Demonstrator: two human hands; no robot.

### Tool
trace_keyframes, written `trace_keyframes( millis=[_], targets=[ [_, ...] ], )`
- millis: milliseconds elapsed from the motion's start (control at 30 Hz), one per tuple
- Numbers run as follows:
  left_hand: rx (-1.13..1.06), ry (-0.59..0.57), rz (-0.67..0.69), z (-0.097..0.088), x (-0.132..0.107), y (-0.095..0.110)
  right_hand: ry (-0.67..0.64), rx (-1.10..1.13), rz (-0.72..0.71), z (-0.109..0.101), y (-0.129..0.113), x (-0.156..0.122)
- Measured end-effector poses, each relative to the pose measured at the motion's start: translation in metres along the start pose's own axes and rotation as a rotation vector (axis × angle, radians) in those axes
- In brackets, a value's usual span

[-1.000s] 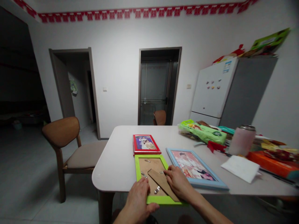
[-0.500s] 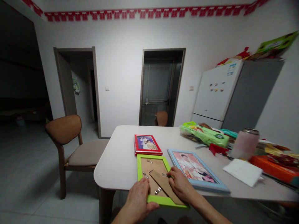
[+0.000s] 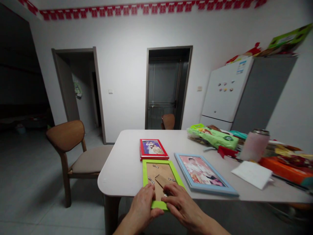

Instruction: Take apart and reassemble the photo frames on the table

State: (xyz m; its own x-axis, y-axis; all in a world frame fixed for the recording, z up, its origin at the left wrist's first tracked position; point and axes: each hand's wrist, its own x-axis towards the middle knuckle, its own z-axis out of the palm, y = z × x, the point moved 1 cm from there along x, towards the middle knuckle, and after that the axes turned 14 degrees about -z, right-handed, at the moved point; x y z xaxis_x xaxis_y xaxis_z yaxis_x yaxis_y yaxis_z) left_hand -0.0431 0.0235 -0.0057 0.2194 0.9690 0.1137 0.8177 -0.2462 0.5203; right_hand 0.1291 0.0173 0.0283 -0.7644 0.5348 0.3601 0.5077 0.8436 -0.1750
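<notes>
A green picture frame (image 3: 144,173) lies face down at the table's front edge, its brown backing board (image 3: 163,170) and stand flap (image 3: 159,179) facing up. Small metal clips sit along the inner edges, such as the left clip (image 3: 151,180) and the top clip (image 3: 155,166). My left hand (image 3: 144,202) grips the frame's lower left side, thumb on the near rim. The bent fingers of my right hand (image 3: 183,206) close over the bottom clip (image 3: 165,195) and cover part of the flap. Behind lies a red picture frame (image 3: 154,148); to the right, a light blue picture frame (image 3: 207,176).
On the right of the white table (image 3: 122,169) are a green packet (image 3: 215,137), a pink jar (image 3: 255,145), white paper (image 3: 253,174) and an orange box (image 3: 285,169). A wooden chair (image 3: 66,133) stands at the left. A fridge (image 3: 225,91) is behind.
My right hand has moved from the green frame's right side down to its bottom clip. My left hand keeps its hold at the lower left. The view has shifted slightly.
</notes>
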Motion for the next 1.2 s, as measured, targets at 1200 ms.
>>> trace_keyframes(
  millis=[1200],
  targets=[
    [-0.060, 0.047, 0.046, 0.008, -0.005, -0.005, 0.157, -0.030, 0.580, 0.046, 0.107, 0.094]
  ],
)
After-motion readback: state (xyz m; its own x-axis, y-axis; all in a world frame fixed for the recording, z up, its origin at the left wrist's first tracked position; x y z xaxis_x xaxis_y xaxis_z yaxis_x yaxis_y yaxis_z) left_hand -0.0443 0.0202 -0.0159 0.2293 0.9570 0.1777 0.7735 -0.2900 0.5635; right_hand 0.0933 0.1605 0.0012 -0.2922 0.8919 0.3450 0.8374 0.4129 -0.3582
